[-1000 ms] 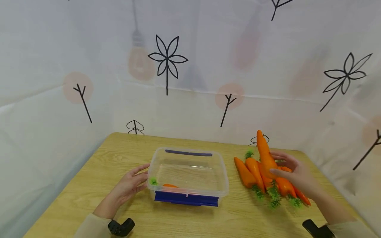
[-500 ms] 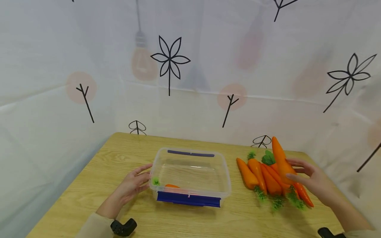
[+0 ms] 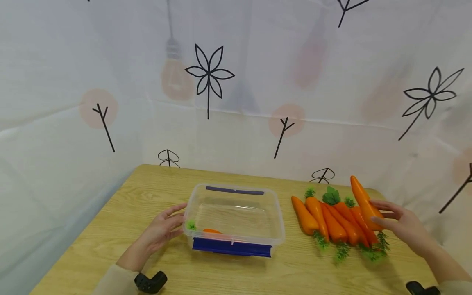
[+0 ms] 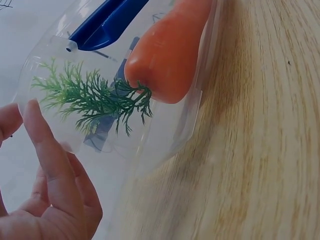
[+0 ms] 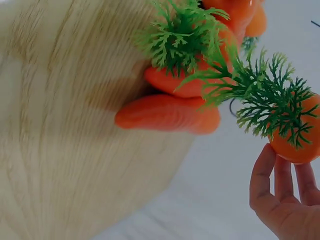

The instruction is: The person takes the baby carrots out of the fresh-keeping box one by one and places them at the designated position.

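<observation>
A clear plastic container (image 3: 274,213) with blue latches (image 3: 231,247) sits on the wooden table (image 3: 147,192). One orange carrot (image 3: 211,230) with a green top lies inside along the near wall and shows large through the wall in the left wrist view as carrot (image 4: 167,50). My left hand (image 3: 171,221) touches the container's left side with straight fingers (image 4: 47,155). Several carrots (image 3: 328,219) lie in a row to the container's right. At the row's right end my right hand (image 3: 391,213) grips a carrot (image 3: 363,203) near its thick end (image 5: 297,142), tip pointing up and away.
White cloth walls with black flower and twig drawings (image 3: 208,78) close in the table at the back and both sides. The table's right edge (image 5: 165,165) runs close beside the carrot row. Black wrist mounts (image 3: 150,282) sit at the near edge.
My right hand has carried its carrot rightward and lower, from over the middle of the row to its right end. The left hand has stayed on the container.
</observation>
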The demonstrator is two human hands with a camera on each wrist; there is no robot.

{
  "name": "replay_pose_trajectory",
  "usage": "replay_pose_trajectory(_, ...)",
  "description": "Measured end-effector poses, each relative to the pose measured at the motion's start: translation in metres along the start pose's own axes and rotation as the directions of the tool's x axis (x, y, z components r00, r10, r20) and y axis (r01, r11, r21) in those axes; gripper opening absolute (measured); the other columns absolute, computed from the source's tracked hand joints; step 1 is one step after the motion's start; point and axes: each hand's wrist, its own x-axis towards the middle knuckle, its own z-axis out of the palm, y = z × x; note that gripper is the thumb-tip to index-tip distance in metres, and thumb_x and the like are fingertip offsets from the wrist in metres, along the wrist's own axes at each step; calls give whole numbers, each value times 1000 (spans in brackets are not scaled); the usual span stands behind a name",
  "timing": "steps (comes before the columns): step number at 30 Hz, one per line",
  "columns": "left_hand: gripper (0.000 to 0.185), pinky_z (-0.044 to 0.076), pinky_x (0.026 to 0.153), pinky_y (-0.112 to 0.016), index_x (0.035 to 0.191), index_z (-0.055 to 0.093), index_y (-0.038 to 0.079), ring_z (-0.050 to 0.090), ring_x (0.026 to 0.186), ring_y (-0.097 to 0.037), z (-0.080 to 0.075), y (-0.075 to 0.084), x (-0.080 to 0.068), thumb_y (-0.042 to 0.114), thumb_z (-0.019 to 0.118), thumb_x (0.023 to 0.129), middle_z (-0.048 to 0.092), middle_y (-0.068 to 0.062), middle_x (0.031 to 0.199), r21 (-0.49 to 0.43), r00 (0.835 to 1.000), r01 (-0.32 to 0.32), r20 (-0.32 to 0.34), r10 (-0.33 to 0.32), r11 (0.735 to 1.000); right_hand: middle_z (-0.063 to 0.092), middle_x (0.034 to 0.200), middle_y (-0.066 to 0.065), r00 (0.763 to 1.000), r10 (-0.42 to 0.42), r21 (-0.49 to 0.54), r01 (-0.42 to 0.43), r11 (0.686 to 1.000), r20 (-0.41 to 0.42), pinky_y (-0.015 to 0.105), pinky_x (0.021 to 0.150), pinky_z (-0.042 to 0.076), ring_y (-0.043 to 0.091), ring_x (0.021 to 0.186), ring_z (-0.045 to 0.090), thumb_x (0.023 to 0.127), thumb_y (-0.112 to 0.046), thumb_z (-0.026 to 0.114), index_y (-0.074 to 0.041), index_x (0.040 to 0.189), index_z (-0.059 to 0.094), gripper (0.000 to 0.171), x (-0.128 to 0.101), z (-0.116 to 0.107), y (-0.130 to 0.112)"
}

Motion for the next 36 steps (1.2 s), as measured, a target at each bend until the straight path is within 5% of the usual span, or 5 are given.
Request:
replay_pose_trajectory(5, 60, 51, 73, -22, 141, 30, -1, 60, 92, -12, -1, 0, 0, 12, 60, 90, 53, -13, 122, 0, 1000, 2, -3, -2, 1000, 46, 106, -23, 1000, 17, -14, -17, 1000, -3, 50, 68, 48, -16, 83, 44, 90, -24, 62, -7, 135, 47, 50, 1, -7, 14)
replay_pose_trajectory(9, 60, 51, 74, -23, 141, 30, -1, 60, 93, -13, -1, 0, 0, 12, 60, 90, 54, -13, 122, 2, 1000, 2, -2, -2, 1000, 52, 117, 22, 997, 72, -52, -72, 996, -8, 41, 67, 52, 20, 93, 60, 91, -29, 61, 0, 133, 45, 53, 0, -12, 19)
replay_pose_trajectory(12, 61, 51, 74, -23, 141, 29, -1, 60, 93, -13, 0, 0, 0, 11, 60, 90, 55, -12, 121, 2, 1000, 3, -2, -3, 1000, 37, 125, 41, 994, 106, -69, -106, 992, -5, 41, 67, 52, 52, 102, 48, 92, -32, 58, 5, 135, 40, 60, 0, -14, 21)
replay_pose_trajectory(25, 62, 52, 74, -23, 141, 29, -2, 60, 93, -13, 0, 0, -1, 11, 61, 90, 55, -12, 120, 0, 1000, -3, -8, 3, 1000, 40, 112, 48, 996, 60, -229, -74, 971, -69, 50, 64, 51, 61, 93, 44, 89, -14, 63, 26, 117, 41, 53, 2, -30, 78)
replay_pose_trajectory(36, 62, 52, 73, -23, 140, 30, -2, 60, 92, -13, 1, 1, -1, 12, 62, 89, 55, -12, 120, 1, 1000, 1, -15, -1, 1000, 53, 99, 42, 996, 54, -274, -73, 959, -77, 23, 54, 47, 49, 83, 56, 79, -1, 66, 25, 106, 50, 40, 6, -13, 112)
